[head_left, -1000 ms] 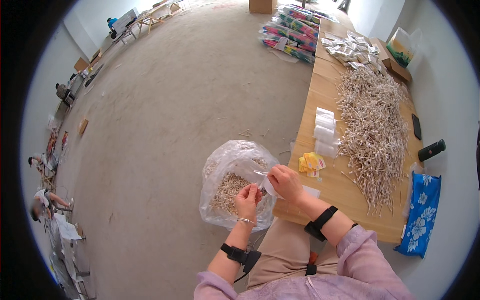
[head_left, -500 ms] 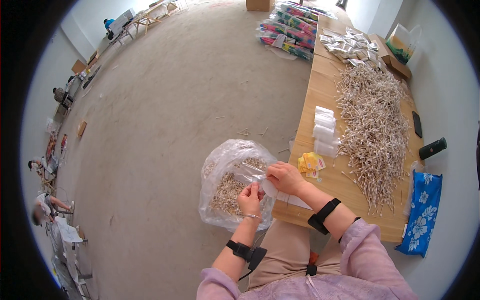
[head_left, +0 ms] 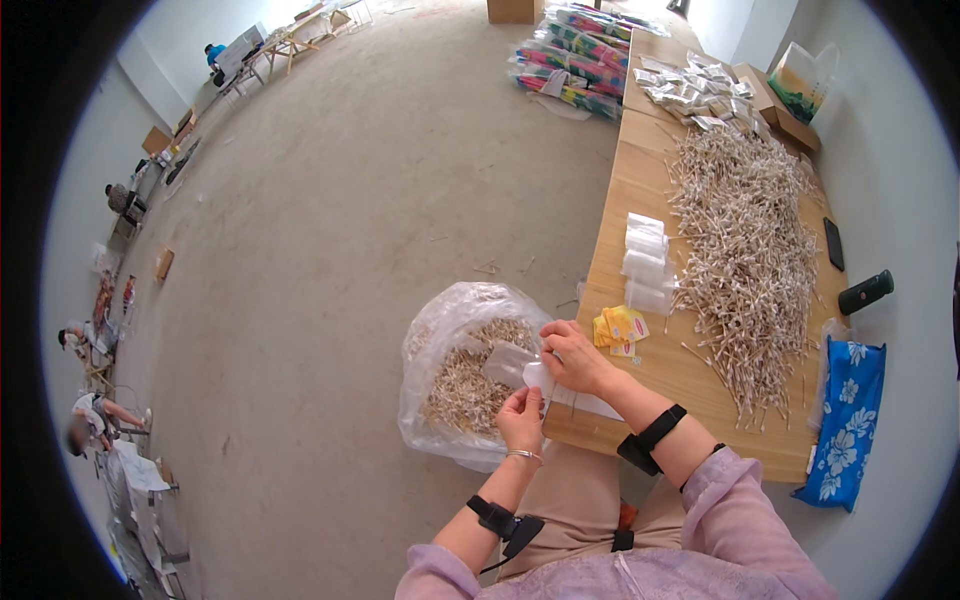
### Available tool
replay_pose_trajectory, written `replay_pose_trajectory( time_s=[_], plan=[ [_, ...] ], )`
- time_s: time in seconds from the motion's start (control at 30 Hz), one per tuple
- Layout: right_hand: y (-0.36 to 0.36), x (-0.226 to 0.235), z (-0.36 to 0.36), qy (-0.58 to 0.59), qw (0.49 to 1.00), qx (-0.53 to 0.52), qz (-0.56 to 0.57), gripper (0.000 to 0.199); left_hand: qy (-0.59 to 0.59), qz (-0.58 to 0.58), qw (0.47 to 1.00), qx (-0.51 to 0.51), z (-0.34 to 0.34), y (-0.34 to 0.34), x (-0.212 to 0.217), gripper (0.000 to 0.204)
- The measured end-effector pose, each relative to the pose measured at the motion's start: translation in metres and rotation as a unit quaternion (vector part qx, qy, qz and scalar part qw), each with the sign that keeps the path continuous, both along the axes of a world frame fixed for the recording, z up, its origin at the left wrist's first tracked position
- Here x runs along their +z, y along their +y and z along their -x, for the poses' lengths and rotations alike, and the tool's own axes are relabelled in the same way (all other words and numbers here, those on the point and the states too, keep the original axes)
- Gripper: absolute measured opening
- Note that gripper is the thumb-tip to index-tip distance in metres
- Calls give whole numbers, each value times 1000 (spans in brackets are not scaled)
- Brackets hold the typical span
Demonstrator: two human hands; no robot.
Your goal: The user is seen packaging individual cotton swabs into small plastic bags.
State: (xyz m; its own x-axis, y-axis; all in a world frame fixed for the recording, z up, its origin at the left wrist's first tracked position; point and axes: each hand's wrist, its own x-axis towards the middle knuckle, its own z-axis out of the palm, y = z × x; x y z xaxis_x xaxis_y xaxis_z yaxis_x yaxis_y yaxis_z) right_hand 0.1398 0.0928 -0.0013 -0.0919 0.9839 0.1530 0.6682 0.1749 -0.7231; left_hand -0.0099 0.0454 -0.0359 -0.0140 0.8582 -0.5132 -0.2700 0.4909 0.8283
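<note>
Both my hands are together over the table's near left corner, at a small clear plastic bag with a whitish part at its right end. My left hand pinches that end from below, thumb and fingers pressed together. My right hand has its fingers curled in on the bag's upper right side. The bag's free end juts left over a large open clear sack full of cotton swabs, which stands on the floor. Whether anything lies inside the small bag cannot be made out.
On the wooden table lie yellow cards, stacks of clear bags, a big heap of cotton swabs, filled packets, a phone, a dark cylinder and a blue flowered pouch. Several people sit far left.
My left hand has moved slightly right and down, closer to the right hand. The small bag has shifted, its free end lying a bit lower, and the right hand has moved slightly right.
</note>
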Motion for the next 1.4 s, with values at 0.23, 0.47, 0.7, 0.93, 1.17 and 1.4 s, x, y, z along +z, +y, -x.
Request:
replay_pose_trajectory(
  time_s=[0.23, 0.47, 0.7, 0.93, 1.17, 1.4],
  plan=[
    [-4, 2, -4, -2, 1000, 19, 9, 9, 0, -49, 997, -56, 5, -1, -10, 17],
    [-7, 1, -10, -3, 999, 33, -12, 8, 5, -37, 999, 28, 33, 62, 2, 22],
    [12, 11, 5, 20, 999, -36, 26, 17, 15, -81, 995, -55, 28, 72, 4, 32],
    [41, 18, 27, -30, 983, -31, 180, 27, -37, -125, 991, 11, 26, 60, -5, 44],
    [45, 9, 24, 70, 975, -53, 205, 24, -40, -62, 997, -6, 35, 53, 4, 38],
    [28, 19, -7, 16, 995, -74, 63, 23, -110, 22, 994, 17, 26, 28, 2, 31]
  ],
)
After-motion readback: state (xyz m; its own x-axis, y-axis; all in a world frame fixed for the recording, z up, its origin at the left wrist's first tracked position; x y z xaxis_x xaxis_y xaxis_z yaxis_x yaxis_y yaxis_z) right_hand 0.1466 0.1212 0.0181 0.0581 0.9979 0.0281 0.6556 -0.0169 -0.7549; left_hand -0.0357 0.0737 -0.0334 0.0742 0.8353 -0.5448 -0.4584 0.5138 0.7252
